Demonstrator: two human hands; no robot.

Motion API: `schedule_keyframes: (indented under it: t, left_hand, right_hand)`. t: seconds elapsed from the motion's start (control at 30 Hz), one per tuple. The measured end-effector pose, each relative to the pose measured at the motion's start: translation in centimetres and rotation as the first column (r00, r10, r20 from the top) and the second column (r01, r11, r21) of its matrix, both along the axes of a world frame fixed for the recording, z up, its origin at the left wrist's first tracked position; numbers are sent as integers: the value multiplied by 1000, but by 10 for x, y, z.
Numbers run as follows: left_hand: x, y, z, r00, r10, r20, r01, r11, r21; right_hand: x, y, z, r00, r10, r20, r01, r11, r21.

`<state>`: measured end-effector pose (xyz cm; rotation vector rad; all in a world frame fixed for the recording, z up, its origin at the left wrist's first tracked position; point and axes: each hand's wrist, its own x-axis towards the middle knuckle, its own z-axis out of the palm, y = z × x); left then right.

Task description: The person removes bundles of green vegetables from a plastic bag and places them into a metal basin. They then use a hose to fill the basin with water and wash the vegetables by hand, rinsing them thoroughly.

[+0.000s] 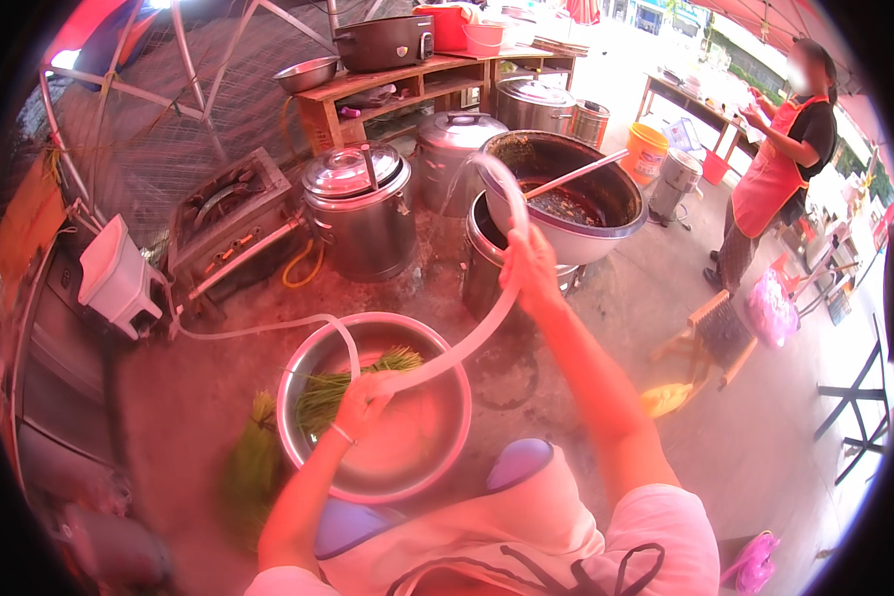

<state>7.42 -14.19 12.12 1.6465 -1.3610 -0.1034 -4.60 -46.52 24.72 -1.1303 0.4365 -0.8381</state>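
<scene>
My right hand (529, 268) grips a thick pale hose (484, 328) near its upper end, which bends over to the left; a thin stream of water falls from it beside the lidded pots. Lower on the same hose, my left hand (365, 406) is closed around it above a wide metal basin (458, 439). A bundle of long green stalk vegetables (324, 398) lies in the basin, partly behind that hand. The hose runs from the left hand down over the basin's far rim and along the floor. More green vegetables (253, 462) lie on the floor left of the basin.
Ahead stand a lidded steel pot (361, 216) and a large dark-stained bowl (633, 216) with a stick, resting on another pot. A gas stove (231, 216) and white stool (119, 276) are left. A person in a red apron (775, 171) stands right, beyond a folding stool (715, 335).
</scene>
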Motion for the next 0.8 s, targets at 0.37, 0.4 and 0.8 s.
schedule_keyframes:
  t: [0.37,0.4,0.8]
  left_hand:
    - [5,-123,33,992,-61,112,73,992,-101]
    - [2,-131,37,992,-60,111,70,993,-94]
    - [19,-207,44,987,153,47,-138,962,-235]
  right_hand:
    - [-88,-102,47,938,-131,-322,86,985,-148]
    - [-93,-111,47,923,-122,-364,66,984,-163]
    - [22,-237,28,965,-164,-205,161,986,-31]
